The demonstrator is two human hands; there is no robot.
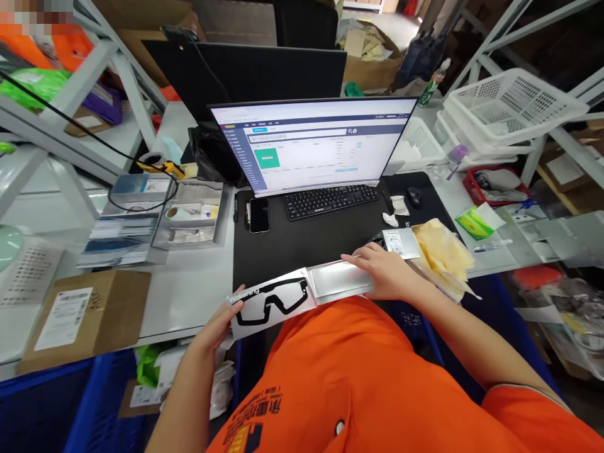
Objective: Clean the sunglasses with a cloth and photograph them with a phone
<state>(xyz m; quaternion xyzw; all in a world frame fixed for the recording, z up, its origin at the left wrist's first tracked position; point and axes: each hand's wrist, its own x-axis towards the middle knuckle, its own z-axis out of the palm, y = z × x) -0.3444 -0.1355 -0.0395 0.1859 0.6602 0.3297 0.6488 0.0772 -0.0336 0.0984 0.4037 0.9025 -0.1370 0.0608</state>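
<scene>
Orange shirt (349,384) (two hands (219,327) (382,272), one box (271,302))

Straight ahead of me, a monitor (314,145) shows a web page, with a black keyboard (330,201) below it on a black desk mat (268,251), a smartphone (259,215) to its left and a mouse (414,197) to its right. Stacked white plastic baskets (514,104) sit to my right on the tabletop (189,308), and a cardboard parcel (85,321) with a white label lies to my left.
</scene>
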